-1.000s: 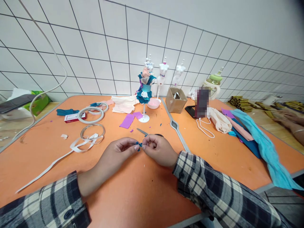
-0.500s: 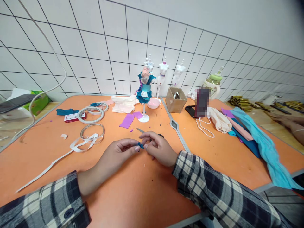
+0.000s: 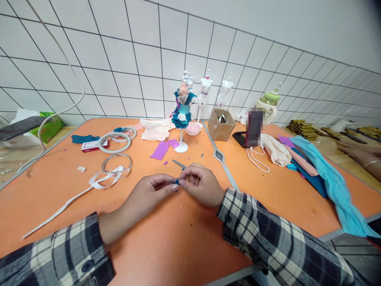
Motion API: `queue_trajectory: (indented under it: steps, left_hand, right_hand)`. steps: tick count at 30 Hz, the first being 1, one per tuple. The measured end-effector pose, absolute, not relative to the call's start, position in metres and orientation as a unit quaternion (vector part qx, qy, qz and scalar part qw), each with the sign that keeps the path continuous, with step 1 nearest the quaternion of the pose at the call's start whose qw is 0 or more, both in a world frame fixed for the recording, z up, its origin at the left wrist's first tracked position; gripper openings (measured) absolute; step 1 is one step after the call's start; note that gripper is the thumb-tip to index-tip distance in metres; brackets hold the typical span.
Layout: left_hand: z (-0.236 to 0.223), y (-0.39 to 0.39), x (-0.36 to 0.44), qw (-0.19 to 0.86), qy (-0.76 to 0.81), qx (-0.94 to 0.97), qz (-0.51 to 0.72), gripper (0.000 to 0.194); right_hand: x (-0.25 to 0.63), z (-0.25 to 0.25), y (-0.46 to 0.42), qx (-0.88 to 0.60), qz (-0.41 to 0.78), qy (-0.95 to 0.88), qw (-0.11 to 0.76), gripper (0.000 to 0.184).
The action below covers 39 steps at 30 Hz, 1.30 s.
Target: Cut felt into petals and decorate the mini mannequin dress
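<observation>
My left hand (image 3: 150,192) and my right hand (image 3: 201,183) meet low over the orange table (image 3: 166,238), both pinching a tiny blue scrap of fabric (image 3: 176,182) between thumb and fingertips. Scissors (image 3: 178,163) lie on the table just behind my right hand, partly hidden by it. Further back stands a small white mannequin wearing a teal and pink dress (image 3: 182,111) on a round base, with purple paper pieces (image 3: 160,150) beside it.
Tape rolls (image 3: 114,143) and a loose white ribbon (image 3: 74,194) lie at the left. A cardboard box (image 3: 220,124), bare mannequins (image 3: 205,89), a phone stand and folded fabrics (image 3: 318,171) sit at the right. Another person's hand (image 3: 361,157) rests at the far right.
My right fingers, briefly spread half a second ago, have curled back into a pinch on the blue scrap. Both hands stay in nearly the same spot.
</observation>
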<state>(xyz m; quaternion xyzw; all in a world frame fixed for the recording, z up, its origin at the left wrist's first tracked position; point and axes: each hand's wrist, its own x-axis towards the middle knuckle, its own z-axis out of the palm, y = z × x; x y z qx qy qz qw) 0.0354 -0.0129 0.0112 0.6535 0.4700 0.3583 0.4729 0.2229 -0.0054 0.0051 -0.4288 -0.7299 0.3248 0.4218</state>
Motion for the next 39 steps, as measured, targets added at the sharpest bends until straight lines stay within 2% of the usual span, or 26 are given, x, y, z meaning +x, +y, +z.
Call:
queue_trajectory:
  steps: [8, 13, 22, 39]
  left_hand:
    - [0.0135, -0.0126, 0.0337, 0.486, 0.466, 0.648, 0.357, 0.033]
    - [0.0155, -0.0127, 0.0334, 0.434, 0.469, 0.667, 0.384, 0.023]
    - [0.0144, -0.0141, 0.0332, 0.420, 0.464, 0.674, 0.392, 0.020]
    - [0.0160, -0.0182, 0.0343, 0.465, 0.467, 0.632, 0.408, 0.019]
  right_hand:
    - [0.2222, 0.0049, -0.0048, -0.441, 0.351, -0.717, 0.410, 0.002]
    - [0.2208, 0.0048, -0.0059, -0.439, 0.341, -0.728, 0.401, 0.003]
    - [0.2206, 0.0040, -0.0077, -0.437, 0.342, -0.728, 0.402, 0.004]
    - [0.2194, 0.0072, -0.0095, -0.447, 0.351, -0.721, 0.396, 0.003]
